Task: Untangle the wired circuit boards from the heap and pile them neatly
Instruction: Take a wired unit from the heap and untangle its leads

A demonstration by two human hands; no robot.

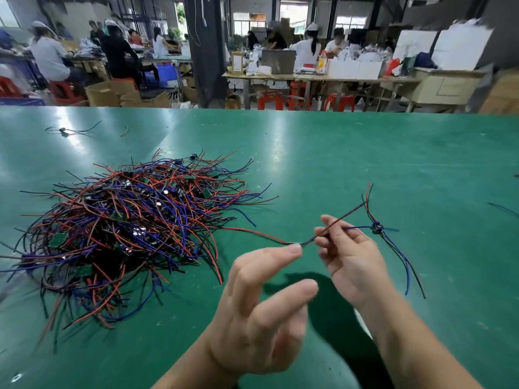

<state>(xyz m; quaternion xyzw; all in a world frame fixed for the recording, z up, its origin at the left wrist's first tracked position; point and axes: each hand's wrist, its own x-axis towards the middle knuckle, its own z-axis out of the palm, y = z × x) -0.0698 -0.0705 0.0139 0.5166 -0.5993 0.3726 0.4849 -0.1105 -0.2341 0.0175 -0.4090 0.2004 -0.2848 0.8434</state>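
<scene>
Right hand [351,256], just right of the heap [134,220], is pinching the leads of one wired board [377,228] - the board sits just past its fingertips, blue and black tails drooping. Left hand [264,313] is loose, thumb held apart, index tip touching a red-black lead [261,235] that runs back into the heap. Beyond the heap on the green table [337,153] there's a stray wire [67,131] - plus a loose wire end [502,209] well off to the heap's right.

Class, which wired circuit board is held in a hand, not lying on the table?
The board right of the heap: the right hand pinches its wires, holding it above the table; the others lie heaped.
</scene>
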